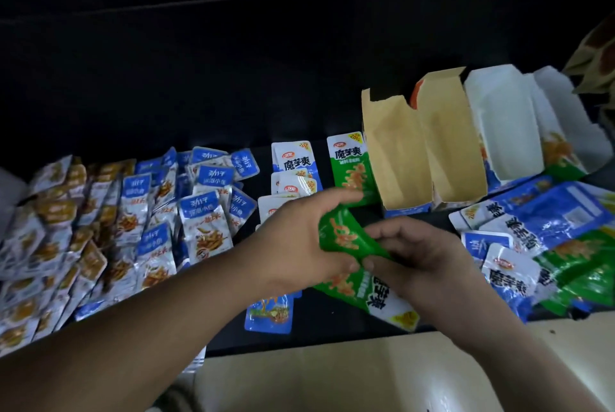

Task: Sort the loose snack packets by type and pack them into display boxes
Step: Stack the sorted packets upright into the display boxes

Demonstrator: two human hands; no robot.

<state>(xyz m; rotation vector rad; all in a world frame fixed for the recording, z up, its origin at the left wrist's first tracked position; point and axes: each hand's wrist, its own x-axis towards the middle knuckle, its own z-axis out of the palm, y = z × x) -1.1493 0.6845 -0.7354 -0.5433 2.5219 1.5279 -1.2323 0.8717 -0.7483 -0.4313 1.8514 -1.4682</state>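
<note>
Step in hand: gathering the green type. Left hand [306,228] and right hand [416,255] both grip a small bunch of green packets [342,238], held just in front of the brown-lined display box [399,152]. The packets are glossy, crinkled and fanned unevenly. Next move probably needs the edges squared before they slide into that box.

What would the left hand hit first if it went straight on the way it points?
The left hand, gripping the green bundle, points up-right. First comes probably the flat green packet, then the brown-lined open box beside it. Height is unclear; it may pass above the packet.
</note>
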